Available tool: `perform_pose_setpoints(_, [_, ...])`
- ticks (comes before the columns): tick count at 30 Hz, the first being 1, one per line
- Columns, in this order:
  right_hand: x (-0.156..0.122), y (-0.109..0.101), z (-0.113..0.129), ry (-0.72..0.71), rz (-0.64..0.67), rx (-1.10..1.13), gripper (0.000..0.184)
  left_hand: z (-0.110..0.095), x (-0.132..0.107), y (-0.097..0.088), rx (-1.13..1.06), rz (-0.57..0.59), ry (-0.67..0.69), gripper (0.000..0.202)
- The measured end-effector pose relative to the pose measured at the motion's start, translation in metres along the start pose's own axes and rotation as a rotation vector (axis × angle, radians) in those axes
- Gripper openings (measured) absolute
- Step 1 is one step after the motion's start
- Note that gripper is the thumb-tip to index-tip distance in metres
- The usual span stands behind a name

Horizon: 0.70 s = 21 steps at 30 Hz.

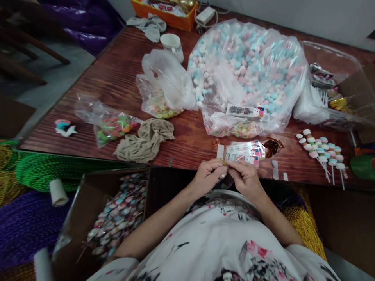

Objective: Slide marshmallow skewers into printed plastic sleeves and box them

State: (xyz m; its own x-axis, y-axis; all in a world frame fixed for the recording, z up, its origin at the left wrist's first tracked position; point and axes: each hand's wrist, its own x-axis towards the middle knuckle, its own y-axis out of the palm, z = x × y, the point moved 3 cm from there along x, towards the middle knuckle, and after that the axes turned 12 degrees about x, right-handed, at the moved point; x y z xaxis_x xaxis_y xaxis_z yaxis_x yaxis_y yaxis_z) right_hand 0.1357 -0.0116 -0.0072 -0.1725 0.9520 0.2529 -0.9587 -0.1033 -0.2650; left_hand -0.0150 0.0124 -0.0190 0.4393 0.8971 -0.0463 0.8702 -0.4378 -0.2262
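Note:
My left hand and my right hand meet at the table's front edge, fingertips pinched close together. A short gold twist tie sticks out at the left fingertips. By the right fingers a thin white stick shows; its other end is hidden. Something small and pale peeks out below the fingers, too covered to make out. Just beyond lie printed clear bags and a bunch of gold-brown twist ties. Marshmallow sticks lie in a group to the right.
A big bag of pastel marshmallows fills the back. Bags of gummy candy and ring candy, a cloth and a mug stand left. A clear tub is right. Below, a carton holds wrapped sticks.

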Motion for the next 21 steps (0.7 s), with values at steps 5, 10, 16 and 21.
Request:
perform_pose_setpoints(5, [-0.009,0.001,0.000,-0.135,-0.124,-0.038,0.032,0.005,0.002,0.001,-0.009,-0.052,0.019,0.032])
perform_pose_setpoints(10, [-0.020,-0.001,-0.008,-0.034,-0.306,-0.024,0.003,-0.004,0.004,0.001,0.037,-0.109,0.136,0.027])
perform_pose_setpoints(16, [-0.014,-0.002,-0.022,0.314,-0.211,0.474,0.010,-0.019,0.006,0.000,0.293,-0.147,0.391,0.018])
perform_pose_setpoints(21, [-0.006,-0.004,-0.042,0.595,-0.041,0.816,0.021,-0.029,0.009,-0.001,0.392,-0.010,0.442,0.026])
